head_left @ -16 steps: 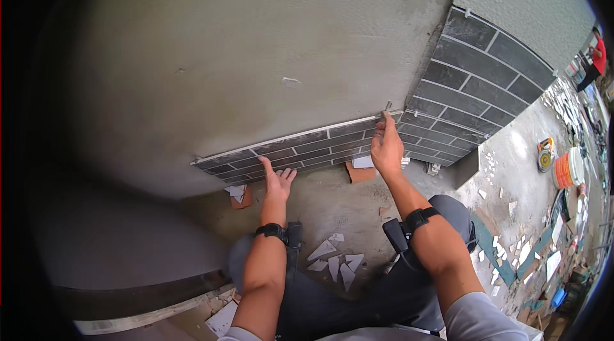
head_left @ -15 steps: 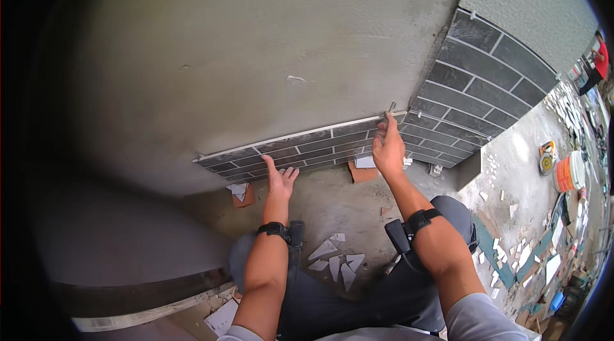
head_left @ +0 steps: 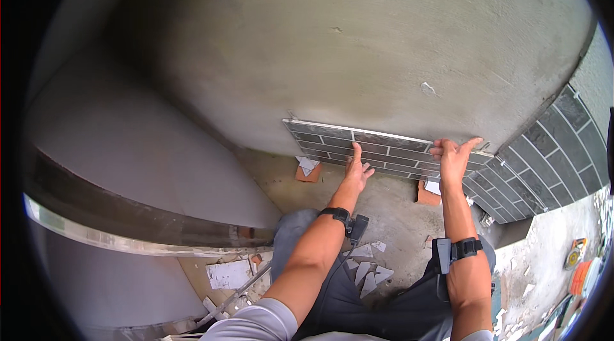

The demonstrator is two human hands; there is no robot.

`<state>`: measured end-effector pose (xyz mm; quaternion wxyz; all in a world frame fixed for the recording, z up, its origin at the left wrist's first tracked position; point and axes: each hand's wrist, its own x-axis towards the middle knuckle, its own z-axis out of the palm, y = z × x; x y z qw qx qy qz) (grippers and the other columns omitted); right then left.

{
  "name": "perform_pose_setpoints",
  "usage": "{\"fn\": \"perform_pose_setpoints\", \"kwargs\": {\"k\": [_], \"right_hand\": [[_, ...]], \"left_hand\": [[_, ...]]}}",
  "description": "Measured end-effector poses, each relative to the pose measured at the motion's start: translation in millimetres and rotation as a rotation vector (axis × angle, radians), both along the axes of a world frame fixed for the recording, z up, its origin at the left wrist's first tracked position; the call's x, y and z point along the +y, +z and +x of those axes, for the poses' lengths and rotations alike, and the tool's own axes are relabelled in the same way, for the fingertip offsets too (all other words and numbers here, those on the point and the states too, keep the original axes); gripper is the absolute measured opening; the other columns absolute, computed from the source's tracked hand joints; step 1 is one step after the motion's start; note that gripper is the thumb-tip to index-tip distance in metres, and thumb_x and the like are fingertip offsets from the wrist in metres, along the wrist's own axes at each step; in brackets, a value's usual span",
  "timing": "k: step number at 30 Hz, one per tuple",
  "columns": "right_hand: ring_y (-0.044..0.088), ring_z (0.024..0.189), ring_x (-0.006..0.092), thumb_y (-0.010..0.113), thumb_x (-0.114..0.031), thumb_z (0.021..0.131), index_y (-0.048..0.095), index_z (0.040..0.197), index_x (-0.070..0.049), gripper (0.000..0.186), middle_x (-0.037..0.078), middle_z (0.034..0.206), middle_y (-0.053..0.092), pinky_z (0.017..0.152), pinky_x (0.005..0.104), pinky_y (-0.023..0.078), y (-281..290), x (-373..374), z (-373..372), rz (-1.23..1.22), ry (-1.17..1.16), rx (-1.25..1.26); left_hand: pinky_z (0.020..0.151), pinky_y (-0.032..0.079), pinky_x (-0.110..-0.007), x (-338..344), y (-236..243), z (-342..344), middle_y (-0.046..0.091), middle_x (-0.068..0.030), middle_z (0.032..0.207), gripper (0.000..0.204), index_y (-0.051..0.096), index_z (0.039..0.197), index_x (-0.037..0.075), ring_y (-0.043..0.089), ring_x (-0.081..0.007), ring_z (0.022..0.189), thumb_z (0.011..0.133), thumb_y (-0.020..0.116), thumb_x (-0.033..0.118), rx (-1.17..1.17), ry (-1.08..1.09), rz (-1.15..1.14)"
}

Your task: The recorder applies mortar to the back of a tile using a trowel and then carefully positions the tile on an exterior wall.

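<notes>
A dark grey tile panel (head_left: 329,141) with a brick pattern and pale joint lines stands low against the plastered wall. My left hand (head_left: 355,171) is at its face, thumb pointing up and fingers spread, holding nothing. At the top edge, near the right end, my right hand (head_left: 454,158) rests with its fingers spread apart. A small metal pin (head_left: 292,115) sticks out of the wall at the panel's left corner, and another pin (head_left: 486,146) is just right of my right hand. Underneath, an orange brick piece (head_left: 308,174) and a second brick piece (head_left: 427,195) carry white tile scraps.
Matching tiles (head_left: 553,142) cover the adjoining wall at right. Broken white tile shards (head_left: 369,277) lie on the floor between my legs. A curved ledge (head_left: 147,238) runs along the left. An orange-and-white bucket (head_left: 581,278) and a yellow tape measure (head_left: 574,253) stand at far right.
The view has swung left, so the panel appears further right. My right hand has shifted left from the pin along the top edge, and its fingers have spread. My left hand stays at the panel's face.
</notes>
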<state>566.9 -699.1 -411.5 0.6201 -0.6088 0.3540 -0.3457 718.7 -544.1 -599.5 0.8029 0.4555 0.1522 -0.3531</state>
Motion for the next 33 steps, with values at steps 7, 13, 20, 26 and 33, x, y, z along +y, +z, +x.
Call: {"fn": "perform_pose_setpoints", "kwargs": {"k": [7, 13, 20, 26, 33], "right_hand": [[0.064, 0.072, 0.0178, 0.048, -0.005, 0.092, -0.009, 0.146, 0.001, 0.079, 0.017, 0.097, 0.064, 0.066, 0.0274, 0.051, -42.4, 16.6, -11.1, -0.144, 0.056, -0.076], [0.063, 0.076, 0.0238, 0.049, -0.003, 0.087, 0.025, 0.138, -0.001, 0.057, 0.016, 0.105, 0.057, 0.064, 0.0308, 0.054, -104.2, -49.4, -42.1, 0.217, -0.268, 0.018], [0.06, 0.086, 0.0325, 0.049, -0.009, 0.083, 0.047, 0.113, 0.0, 0.032, 0.019, 0.102, 0.05, 0.068, 0.0448, 0.056, -153.5, -147.2, -64.5, 0.634, -0.089, 0.25], [0.057, 0.078, 0.0317, 0.048, -0.008, 0.079, 0.053, 0.099, -0.002, 0.021, 0.016, 0.097, 0.048, 0.067, 0.0454, 0.056, -169.4, -140.6, -48.8, 0.684, -0.126, 0.176], [0.053, 0.078, 0.0269, 0.048, -0.007, 0.076, 0.054, 0.098, -0.003, 0.022, 0.013, 0.098, 0.048, 0.069, 0.0453, 0.055, -178.1, -151.5, -44.4, 0.665, -0.128, 0.201]], "left_hand": [[0.104, 0.028, -0.065, 41.4, 30.1, 45.9, -0.005, -0.0113, 0.158, 0.124, -0.017, 0.148, 0.028, 0.01, -0.0421, 0.142, 0.065, 0.058, 0.082, -0.007, 0.287, 0.106], [0.102, 0.025, -0.072, 72.7, 50.2, 72.4, -0.012, -0.007, 0.157, 0.123, -0.017, 0.147, 0.037, -0.001, -0.0421, 0.143, 0.062, 0.059, 0.083, 0.019, 0.393, -0.021], [0.101, 0.021, -0.075, 63.2, 51.8, 70.5, -0.01, -0.0037, 0.158, 0.121, -0.015, 0.147, 0.038, 0.0, -0.039, 0.144, 0.063, 0.062, 0.079, 0.064, 0.394, -0.059], [0.107, 0.01, -0.071, 74.2, 22.4, 85.6, -0.014, -0.0109, 0.156, 0.137, -0.012, 0.15, 0.026, -0.008, -0.037, 0.144, 0.052, 0.068, 0.08, 0.171, 0.384, -0.245], [0.103, 0.018, -0.075, 66.3, 29.0, 87.1, -0.01, -0.0008, 0.157, 0.126, -0.013, 0.148, 0.036, -0.003, -0.0372, 0.144, 0.057, 0.061, 0.083, 0.151, 0.364, -0.208]]}}
